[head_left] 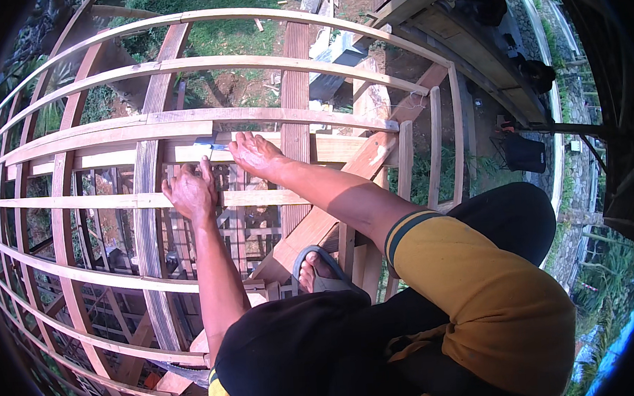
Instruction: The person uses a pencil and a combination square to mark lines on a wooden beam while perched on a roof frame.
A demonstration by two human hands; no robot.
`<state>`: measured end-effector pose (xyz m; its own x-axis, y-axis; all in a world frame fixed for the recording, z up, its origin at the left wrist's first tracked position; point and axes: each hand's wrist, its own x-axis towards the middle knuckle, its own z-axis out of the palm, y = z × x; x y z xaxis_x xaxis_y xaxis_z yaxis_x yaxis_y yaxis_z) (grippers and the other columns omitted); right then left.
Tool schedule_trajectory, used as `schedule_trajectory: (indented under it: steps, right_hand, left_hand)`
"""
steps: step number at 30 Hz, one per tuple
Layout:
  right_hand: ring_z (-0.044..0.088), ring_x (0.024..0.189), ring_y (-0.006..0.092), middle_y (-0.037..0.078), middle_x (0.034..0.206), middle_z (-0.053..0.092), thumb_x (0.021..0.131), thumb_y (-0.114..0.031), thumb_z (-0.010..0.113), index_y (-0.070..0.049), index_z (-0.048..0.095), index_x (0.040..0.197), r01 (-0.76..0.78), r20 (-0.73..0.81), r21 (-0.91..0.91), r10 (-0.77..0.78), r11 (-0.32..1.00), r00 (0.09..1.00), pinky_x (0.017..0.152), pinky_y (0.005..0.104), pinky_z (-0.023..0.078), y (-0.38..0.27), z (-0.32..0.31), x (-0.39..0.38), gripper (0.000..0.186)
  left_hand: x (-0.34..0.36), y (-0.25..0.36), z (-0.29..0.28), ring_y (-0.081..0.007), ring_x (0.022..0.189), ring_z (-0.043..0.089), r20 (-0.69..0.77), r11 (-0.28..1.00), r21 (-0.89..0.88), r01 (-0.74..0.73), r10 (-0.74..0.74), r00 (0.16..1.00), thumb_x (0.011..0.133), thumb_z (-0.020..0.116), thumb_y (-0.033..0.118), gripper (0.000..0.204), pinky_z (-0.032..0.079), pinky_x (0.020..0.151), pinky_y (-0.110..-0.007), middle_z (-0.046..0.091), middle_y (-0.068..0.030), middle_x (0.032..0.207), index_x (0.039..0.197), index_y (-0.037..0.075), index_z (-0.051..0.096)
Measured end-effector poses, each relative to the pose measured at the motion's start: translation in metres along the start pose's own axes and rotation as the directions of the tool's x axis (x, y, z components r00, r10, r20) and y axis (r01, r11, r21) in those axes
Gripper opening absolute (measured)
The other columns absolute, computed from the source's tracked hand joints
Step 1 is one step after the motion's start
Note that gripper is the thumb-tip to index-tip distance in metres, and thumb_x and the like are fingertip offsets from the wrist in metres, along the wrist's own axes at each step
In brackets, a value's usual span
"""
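Observation:
My left hand [192,192] lies over a thin wooden batten [259,198], its fingers curled and one finger stretched up toward the beam beyond. My right hand [255,153] is a little farther off to the right, fingers bent down at a pale wooden beam [336,148]. Between the hands is a small blue, shiny thing [209,142], too small to name; it lies by the fingers of my right hand, and I cannot tell if they grip it. Just beyond it, a short batten [182,131] ends alongside a longer batten [254,115].
A lattice of battens and dark rafters [147,179] spreads leftward, with ground showing through gaps. My sandaled foot [314,272] rests by a diagonal beam [359,168]. A toothed grey blade [186,370] lies lower left. Two people [490,6] and a dark folding chair [523,153] are below right.

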<state>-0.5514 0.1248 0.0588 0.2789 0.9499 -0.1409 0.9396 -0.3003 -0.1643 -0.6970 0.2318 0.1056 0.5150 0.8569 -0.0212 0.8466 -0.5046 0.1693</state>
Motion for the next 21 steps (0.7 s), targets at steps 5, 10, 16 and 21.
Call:
schedule_trajectory:
  steps: [5,10,16,21]
  right_hand:
    - [0.065,0.097,0.0353,0.025,0.103,0.060,0.090,-0.012,0.049,0.004,0.056,0.102,0.100,0.093,-0.001,-0.099,0.995,0.991,0.076,0.0407,0.059,-0.002,-0.007,0.005,0.022]
    - [0.065,0.098,0.0373,0.026,0.106,0.059,0.090,-0.009,0.049,0.004,0.052,0.109,0.091,0.094,0.028,-0.093,0.995,0.991,0.077,0.0421,0.058,0.001,-0.021,-0.001,0.023]
    - [0.065,0.098,0.0369,0.025,0.106,0.058,0.091,-0.010,0.050,0.001,0.051,0.109,0.089,0.123,0.033,-0.092,0.996,0.988,0.082,0.0451,0.056,-0.001,-0.013,0.011,0.021]
    - [0.057,0.107,0.0429,0.024,0.109,0.057,0.099,-0.023,0.036,-0.004,0.046,0.112,-0.035,0.110,0.198,0.013,0.980,0.994,0.083,0.0560,0.049,-0.001,-0.002,0.019,0.025]
  left_hand:
    - [0.000,-0.004,-0.007,-0.0306,0.103,0.066,-0.044,0.999,-0.038,0.015,-0.017,0.999,0.089,0.059,0.051,0.050,0.034,0.109,-0.046,0.073,-0.0172,0.098,0.092,0.004,0.074]
    - [-0.004,-0.009,0.002,-0.0340,0.090,0.067,-0.191,0.998,-0.042,-0.053,0.044,0.981,0.084,0.066,0.046,0.041,0.038,0.105,-0.045,0.072,-0.0153,0.080,0.080,0.006,0.071]
    - [-0.002,-0.012,0.003,-0.0319,0.086,0.066,-0.236,0.997,-0.070,-0.044,0.027,0.971,0.084,0.066,0.044,0.039,0.037,0.106,-0.046,0.071,-0.0151,0.081,0.081,0.005,0.071]
    - [-0.001,-0.005,-0.008,-0.0308,0.095,0.065,-0.087,0.995,-0.099,0.003,-0.011,0.996,0.086,0.063,0.043,0.041,0.035,0.108,-0.046,0.071,-0.0166,0.088,0.087,0.004,0.071]
